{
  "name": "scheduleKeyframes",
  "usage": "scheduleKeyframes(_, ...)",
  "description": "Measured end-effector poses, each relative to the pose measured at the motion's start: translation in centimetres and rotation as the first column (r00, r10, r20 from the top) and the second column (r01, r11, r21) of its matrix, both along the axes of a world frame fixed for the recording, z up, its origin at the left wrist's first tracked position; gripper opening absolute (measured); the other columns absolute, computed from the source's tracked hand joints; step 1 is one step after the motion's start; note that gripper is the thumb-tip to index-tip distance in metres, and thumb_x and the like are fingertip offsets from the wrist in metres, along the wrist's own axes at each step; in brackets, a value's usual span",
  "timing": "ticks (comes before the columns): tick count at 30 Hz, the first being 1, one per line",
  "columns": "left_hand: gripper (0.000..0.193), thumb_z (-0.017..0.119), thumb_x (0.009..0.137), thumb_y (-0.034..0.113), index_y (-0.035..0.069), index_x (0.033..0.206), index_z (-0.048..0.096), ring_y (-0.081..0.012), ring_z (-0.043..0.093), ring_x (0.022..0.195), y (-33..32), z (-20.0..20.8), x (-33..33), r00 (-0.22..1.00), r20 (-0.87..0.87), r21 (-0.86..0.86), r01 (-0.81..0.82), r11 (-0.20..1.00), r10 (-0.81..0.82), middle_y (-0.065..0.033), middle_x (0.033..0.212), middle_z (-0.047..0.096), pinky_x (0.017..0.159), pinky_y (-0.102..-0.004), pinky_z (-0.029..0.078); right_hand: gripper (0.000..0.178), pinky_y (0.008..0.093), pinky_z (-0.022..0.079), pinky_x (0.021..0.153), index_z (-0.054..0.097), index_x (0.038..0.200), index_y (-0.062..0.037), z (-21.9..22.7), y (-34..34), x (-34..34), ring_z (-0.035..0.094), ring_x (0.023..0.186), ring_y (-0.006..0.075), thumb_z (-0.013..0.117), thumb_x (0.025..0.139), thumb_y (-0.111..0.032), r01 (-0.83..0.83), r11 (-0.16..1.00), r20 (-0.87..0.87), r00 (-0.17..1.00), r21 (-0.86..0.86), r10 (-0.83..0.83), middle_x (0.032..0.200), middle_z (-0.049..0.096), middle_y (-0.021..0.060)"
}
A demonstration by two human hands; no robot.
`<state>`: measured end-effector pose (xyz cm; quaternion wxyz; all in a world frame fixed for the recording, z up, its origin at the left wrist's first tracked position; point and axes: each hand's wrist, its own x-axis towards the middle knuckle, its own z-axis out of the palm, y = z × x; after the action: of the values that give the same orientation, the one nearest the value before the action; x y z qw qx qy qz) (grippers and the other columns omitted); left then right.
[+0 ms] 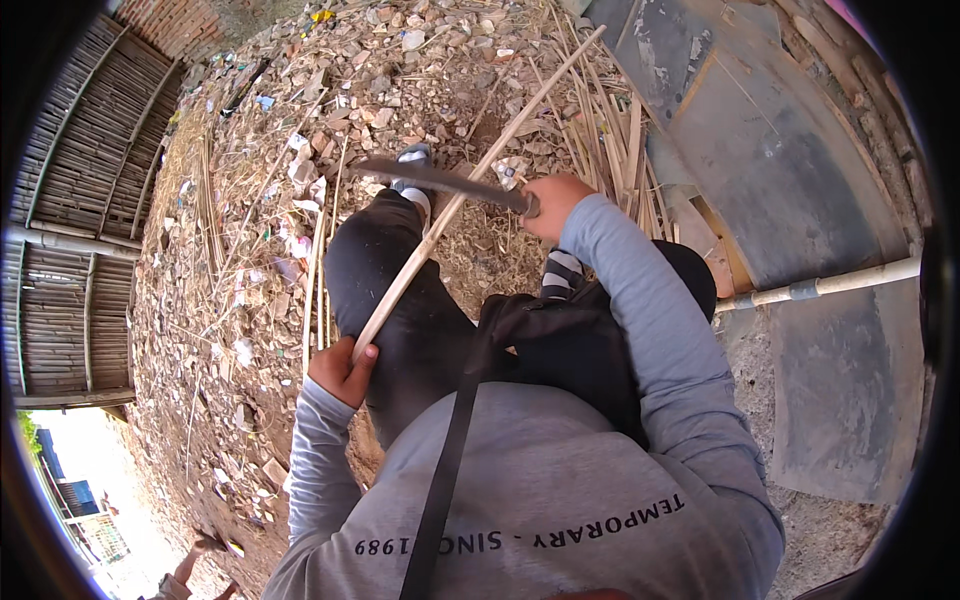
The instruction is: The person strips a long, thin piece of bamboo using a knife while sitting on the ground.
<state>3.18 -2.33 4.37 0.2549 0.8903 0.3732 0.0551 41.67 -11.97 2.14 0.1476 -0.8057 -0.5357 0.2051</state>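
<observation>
My left hand (343,370) is closed around the lower end of a long pale bamboo strip (410,270). The strip slants up and to the right, passing over my left leg to a far end near the top of the view. In my closed right hand (556,207) is a machete (425,177), its handle mostly hidden by the fingers. The dark blade points left and crosses over the strip around mid-length. Whether the edge touches the strip, I cannot tell.
Several loose bamboo strips (625,150) lie to the right beyond my right hand, and thin ones (318,250) lie beside my left leg. Rubble (250,300) covers the ground. Grey sheets (790,150) and a pole (830,285) stand at right, a bamboo wall (80,130) at left.
</observation>
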Motion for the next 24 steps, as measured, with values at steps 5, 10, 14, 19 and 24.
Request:
scheduleKeyframes(5, 0.048, 0.058, 0.092, 0.040, 0.002, 0.065, 0.048, -0.0389, 0.052, 0.050, -0.2, -0.4, 0.0, 1.000, 0.024, 0.053, 0.013, 0.999, -0.015, -0.0187, 0.051, 0.048, 0.047, -0.0445, 0.038, 0.031, 0.0408, 0.051, 0.075, 0.068, 0.089, -0.0073, -0.4, 0.5, 0.9, 0.065, 0.081, 0.0336, 0.072, 0.071, -0.032, -0.019, 0.999, -0.045, 0.999, -0.044, 0.017, 0.083, 0.067, 0.0168)
scheduleKeyframes(10, 0.048, 0.057, 0.092, 0.041, 0.002, 0.064, 0.048, -0.0393, 0.052, 0.050, -0.2, -0.2, 0.2, 1.000, -0.004, 0.076, 0.006, 0.997, -0.005, -0.0190, 0.051, 0.047, 0.047, -0.0446, 0.038, 0.034, 0.0411, 0.051, 0.078, 0.068, 0.091, -0.0072, -2.0, 0.5, 3.0, 0.065, 0.082, 0.0339, 0.073, 0.070, -0.034, 0.153, 0.987, -0.026, 0.988, 0.054, -0.152, 0.083, 0.067, 0.0175)
scheduleKeyframes(14, 0.049, 0.057, 0.092, 0.042, 0.002, 0.064, 0.048, -0.0383, 0.052, 0.049, -0.1, -0.5, 0.0, 1.000, 0.019, 0.038, 0.004, 0.999, -0.004, -0.0184, 0.050, 0.047, 0.047, -0.0441, 0.038, 0.034, 0.0429, 0.050, 0.077, 0.067, 0.089, -0.0067, -1.8, 0.1, 0.7, 0.065, 0.082, 0.0355, 0.072, 0.069, -0.034, -0.008, 0.998, -0.051, 0.999, 0.069, 0.012, 0.081, 0.066, 0.0170)
scheduleKeyframes(19, 0.049, 0.057, 0.092, 0.042, 0.003, 0.064, 0.047, -0.0374, 0.051, 0.048, 0.0, -0.4, 0.2, 0.998, 0.045, 0.069, 0.035, 0.997, -0.039, -0.0177, 0.050, 0.046, 0.047, -0.0441, 0.038, 0.032, 0.0437, 0.050, 0.076, 0.068, 0.087, -0.0074, -0.6, 0.2, 0.8, 0.064, 0.082, 0.0361, 0.072, 0.070, -0.034, -0.060, 0.998, -0.028, 0.998, -0.011, 0.060, 0.080, 0.066, 0.0171)
scheduleKeyframes(24, 0.049, 0.057, 0.092, 0.042, 0.003, 0.064, 0.047, -0.0379, 0.052, 0.049, 0.0, -0.5, 0.1, 1.000, 0.014, 0.075, 0.016, 0.997, -0.017, -0.0179, 0.050, 0.047, 0.047, -0.0441, 0.037, 0.030, 0.0436, 0.051, 0.075, 0.069, 0.087, -0.0080, -1.7, 0.5, 1.8, 0.064, 0.082, 0.0359, 0.071, 0.071, -0.033, 0.052, 0.998, 0.011, 0.999, 0.039, -0.053, 0.080, 0.066, 0.0171)
